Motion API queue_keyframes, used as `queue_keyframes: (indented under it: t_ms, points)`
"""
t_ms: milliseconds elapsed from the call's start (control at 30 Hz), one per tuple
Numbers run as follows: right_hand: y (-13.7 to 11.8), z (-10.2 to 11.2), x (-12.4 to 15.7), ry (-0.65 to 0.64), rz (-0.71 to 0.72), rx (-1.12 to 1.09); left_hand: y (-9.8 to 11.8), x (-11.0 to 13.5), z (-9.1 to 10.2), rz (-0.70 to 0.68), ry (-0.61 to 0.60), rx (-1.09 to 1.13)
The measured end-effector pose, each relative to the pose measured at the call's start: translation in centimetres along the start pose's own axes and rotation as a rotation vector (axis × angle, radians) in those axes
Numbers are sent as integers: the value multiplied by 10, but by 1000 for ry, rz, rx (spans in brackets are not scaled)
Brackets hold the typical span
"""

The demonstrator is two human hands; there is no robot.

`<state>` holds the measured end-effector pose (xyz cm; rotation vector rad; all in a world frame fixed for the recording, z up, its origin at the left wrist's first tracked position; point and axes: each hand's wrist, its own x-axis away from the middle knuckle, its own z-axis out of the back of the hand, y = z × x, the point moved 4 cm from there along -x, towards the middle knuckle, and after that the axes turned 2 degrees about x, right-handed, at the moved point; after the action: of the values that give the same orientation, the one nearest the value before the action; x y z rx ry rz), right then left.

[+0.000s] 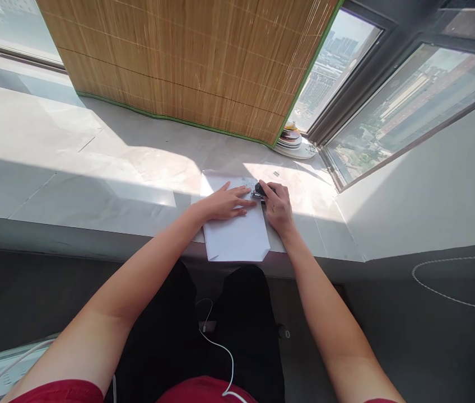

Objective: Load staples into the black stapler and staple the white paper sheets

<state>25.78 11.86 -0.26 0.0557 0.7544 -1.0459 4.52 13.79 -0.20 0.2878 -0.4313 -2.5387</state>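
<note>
A white sheet of paper lies on the pale stone window ledge, its near edge hanging slightly over the front. My left hand rests flat on the paper with fingers stretched out to the right. My right hand is curled at the paper's upper right edge, fingers closed around a small black object that looks like a stapler or similar tool. Its exact kind is hard to tell.
A bamboo blind with green trim hangs down to the ledge at the back. A stack of small dishes sits in the window corner. A white cable runs over my lap. Windows stand to the right.
</note>
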Motion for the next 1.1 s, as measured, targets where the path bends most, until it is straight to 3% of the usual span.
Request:
queue_keyframes:
  t_ms: [400, 867, 1100]
  points:
    - [-5, -3, -1, -94, -13, 129, -1, -2, -1, -37, 30, 25]
    - [-9, -4, -2, -112, -8, 170, 2, 1, -1, -24, 53, 11]
    - [-8, -8, -1, -182, 46, 197, 3, 2, -1, -29, 76, 58]
